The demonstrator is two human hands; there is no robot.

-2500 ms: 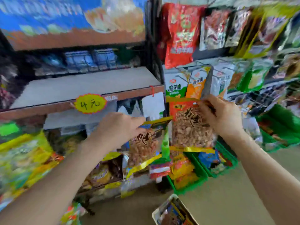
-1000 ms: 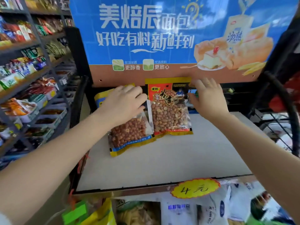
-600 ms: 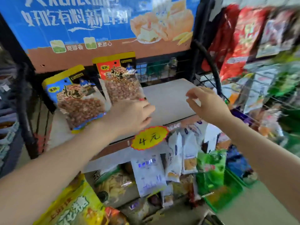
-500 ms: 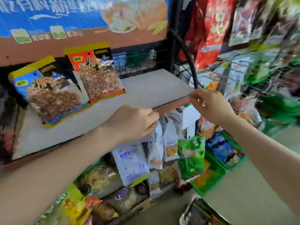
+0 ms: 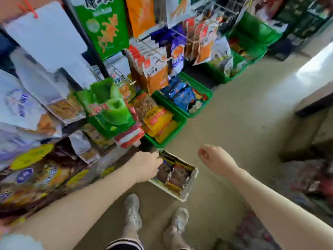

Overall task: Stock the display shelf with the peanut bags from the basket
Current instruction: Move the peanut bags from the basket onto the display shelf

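A white basket (image 5: 189, 188) sits on the floor just ahead of my feet. Several peanut bags (image 5: 177, 175) stand upright in it, dark with yellow and red edges. My left hand (image 5: 145, 166) hangs over the basket's left edge, and its fingertips reach the top of the leftmost bag. No bag is lifted. My right hand (image 5: 214, 158) hovers to the right of the basket with its fingers loosely curled and nothing in them. The display shelf and the bags placed on it are out of view.
Green floor baskets (image 5: 177, 131) full of snack packs line the rack's foot behind the white basket. Hanging snack bags (image 5: 155, 76) crowd the wire rack above them. My grey shoes (image 5: 133, 212) stand just behind the basket. Beige floor (image 5: 243, 114) stretches to the right.
My view has swung down from the shelf to the floor. Both hands left the shelf edge and dropped, the left onto the white basket's bags and the right beside the basket.
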